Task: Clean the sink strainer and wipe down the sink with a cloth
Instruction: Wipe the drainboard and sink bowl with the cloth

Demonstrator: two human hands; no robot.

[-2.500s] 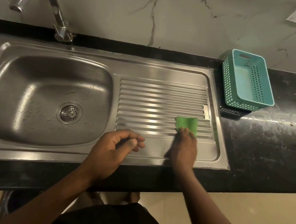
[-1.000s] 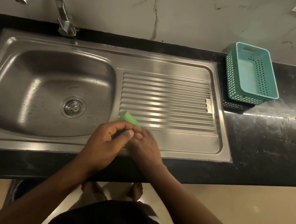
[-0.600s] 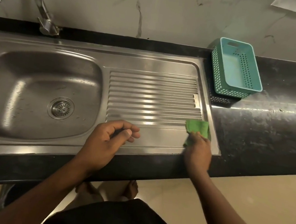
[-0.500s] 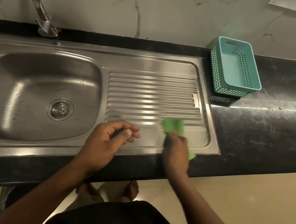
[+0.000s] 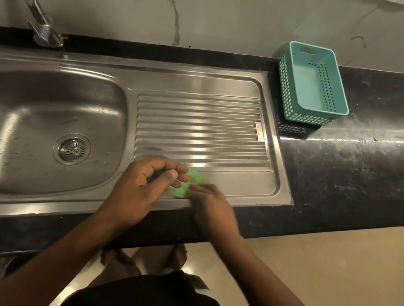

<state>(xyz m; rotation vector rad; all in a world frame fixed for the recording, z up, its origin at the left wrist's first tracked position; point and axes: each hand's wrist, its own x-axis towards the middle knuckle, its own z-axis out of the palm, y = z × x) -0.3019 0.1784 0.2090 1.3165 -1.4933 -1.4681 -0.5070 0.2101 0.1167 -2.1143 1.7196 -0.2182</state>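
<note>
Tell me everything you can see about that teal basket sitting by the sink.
The teal basket looks like plastic: a small rectangular tub with a solid floor, walls pierced by rows of small holes, and a slot handle cut in its far end. It appears empty. It stands upright, slightly askew, on the dark counter just right of the steel draining board, near the marble wall. A dark perforated piece shows under its near edge. Neither hand touches it.

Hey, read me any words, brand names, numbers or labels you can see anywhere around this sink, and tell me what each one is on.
None: no readable text on the sink, tap, teal basket, green cloth, wall or counter.
</note>
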